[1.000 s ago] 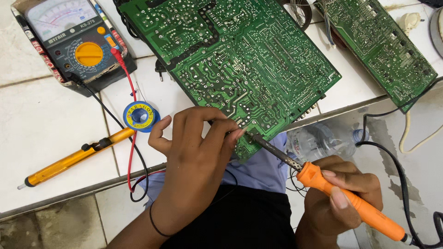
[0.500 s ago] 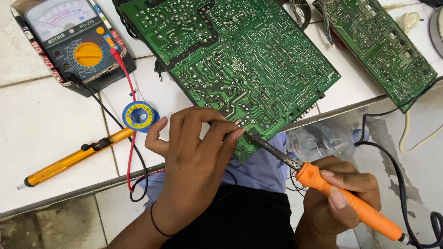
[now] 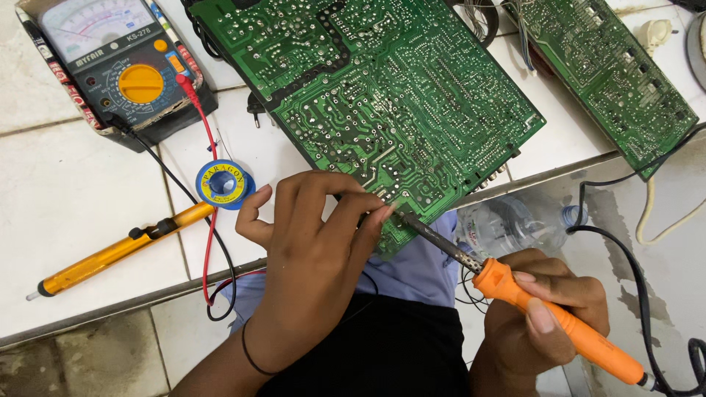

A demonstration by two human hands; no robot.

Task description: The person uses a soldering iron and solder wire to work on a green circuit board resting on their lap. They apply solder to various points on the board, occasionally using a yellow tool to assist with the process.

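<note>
Head view: a green circuit board (image 3: 382, 95) is laid solder-side up on a white tiled table (image 3: 66, 198), its near corner overhanging the edge. L hand (image 3: 309, 257) is rested at that corner, fingers (image 3: 371, 220) curled and pressed onto the board; whether solder wire is pinched can't be told. An orange soldering iron (image 3: 544, 316) is gripped pen-style in the R hand (image 3: 544, 316), fist closed round the handle, tip (image 3: 406, 217) put to the board by the L fingertips. Board is judged stiff, light, fragile: best held by its edges. Iron: handle only. Meter (image 3: 118, 66) is seated in a black case w/ red and black leads. Solder spool (image 3: 223, 184) and yellow solder sucker (image 3: 118, 250) are left nearby.
</note>
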